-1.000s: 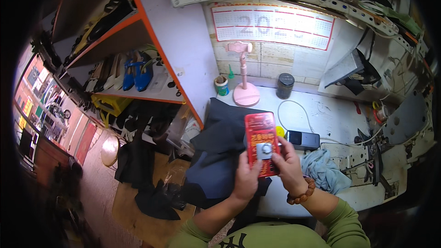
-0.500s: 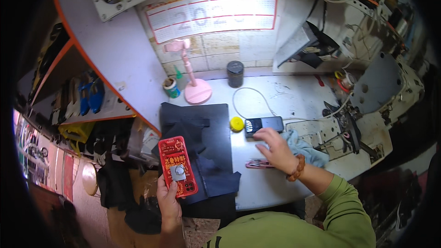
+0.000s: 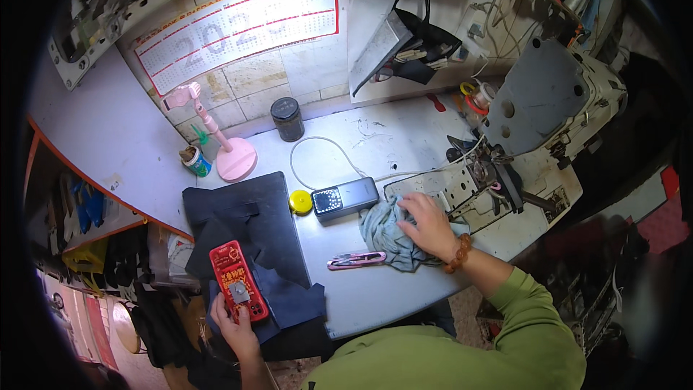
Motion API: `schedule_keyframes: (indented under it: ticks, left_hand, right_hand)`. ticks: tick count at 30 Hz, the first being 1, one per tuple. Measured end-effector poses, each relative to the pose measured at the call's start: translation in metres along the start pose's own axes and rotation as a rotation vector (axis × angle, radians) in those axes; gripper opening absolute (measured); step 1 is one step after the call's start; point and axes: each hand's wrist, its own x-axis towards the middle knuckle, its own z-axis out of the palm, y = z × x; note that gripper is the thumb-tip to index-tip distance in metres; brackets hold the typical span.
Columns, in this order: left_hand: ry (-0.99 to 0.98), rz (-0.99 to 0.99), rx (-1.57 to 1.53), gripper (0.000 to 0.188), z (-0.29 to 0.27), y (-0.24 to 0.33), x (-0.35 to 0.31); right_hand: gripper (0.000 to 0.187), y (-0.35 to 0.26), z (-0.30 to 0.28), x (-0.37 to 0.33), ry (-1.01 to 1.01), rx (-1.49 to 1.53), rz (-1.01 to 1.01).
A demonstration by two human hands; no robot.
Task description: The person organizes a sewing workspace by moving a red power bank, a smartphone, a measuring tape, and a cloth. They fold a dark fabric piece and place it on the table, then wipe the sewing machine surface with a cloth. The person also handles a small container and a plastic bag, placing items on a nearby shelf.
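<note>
Red-cased smartphone point(image 3: 232, 269) is resting in the left hand point(image 3: 234, 326), fingers pinching its lower end; a weak pinch could be letting it slide onto dark sheets point(image 3: 271, 209). The right hand point(image 3: 431, 227) is resting, fingers half-open, over pale-blue cloth point(image 3: 378, 229), seemingly gripping nothing. A calendar point(image 3: 249, 29) is hanging above the white counter point(image 3: 346, 303).
</note>
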Motion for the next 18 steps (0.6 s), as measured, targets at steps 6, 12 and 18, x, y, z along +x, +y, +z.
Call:
schedule_keyframes:
  ticks: [6,12,18]
  left_hand:
    - [-0.203,0.515,0.395,0.045,0.039,0.090,0.008]
    - [-0.657,0.959,0.361,0.046,0.162,0.157,0.090]
    - [-0.916,0.971,1.034,0.089,0.254,0.168,0.101]
  right_hand:
    - [0.064,-0.005,0.013,-0.021,-0.175,-0.040,0.068]
    - [0.071,-0.011,0.024,-0.020,-0.191,-0.097,0.076]
    - [0.058,-0.012,0.025,-0.021,-0.160,-0.142,0.050]
